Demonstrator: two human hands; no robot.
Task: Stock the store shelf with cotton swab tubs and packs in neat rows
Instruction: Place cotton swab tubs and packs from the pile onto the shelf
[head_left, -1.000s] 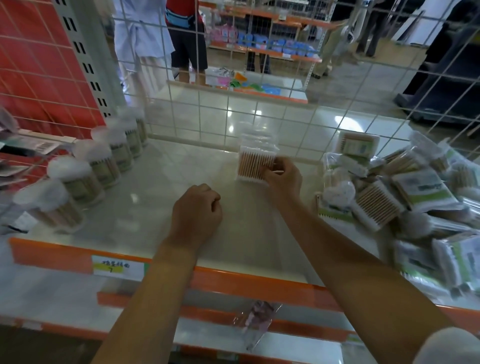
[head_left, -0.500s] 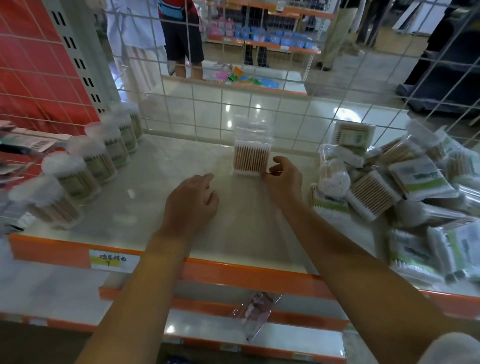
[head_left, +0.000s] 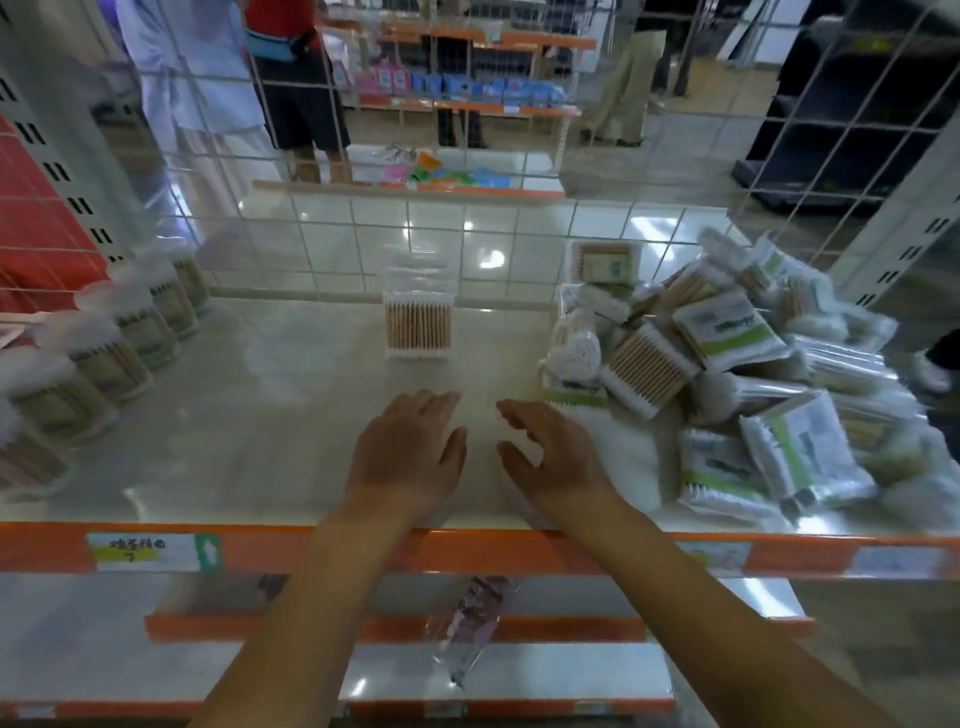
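One clear pack of wooden cotton swabs (head_left: 417, 323) stands upright near the back middle of the pale shelf (head_left: 260, 415). Both hands hover over the shelf's front middle, well short of that pack. My left hand (head_left: 410, 457) is flat with straight fingers and holds nothing. My right hand (head_left: 550, 454) is beside it, fingers loosely curved, empty. A row of round cotton swab tubs (head_left: 130, 332) runs along the left side. A loose heap of swab packs (head_left: 727, 374) lies on the right.
A white wire grid (head_left: 467, 234) backs the shelf, with people and other shelving beyond it. An orange price rail (head_left: 467, 553) edges the front. A clear wrapped item (head_left: 470, 623) hangs over the lower shelf. A red panel is at far left.
My right hand let go of the upright swab pack and drew back toward the front. My left hand opened from a fist. The pack stays standing at the back.
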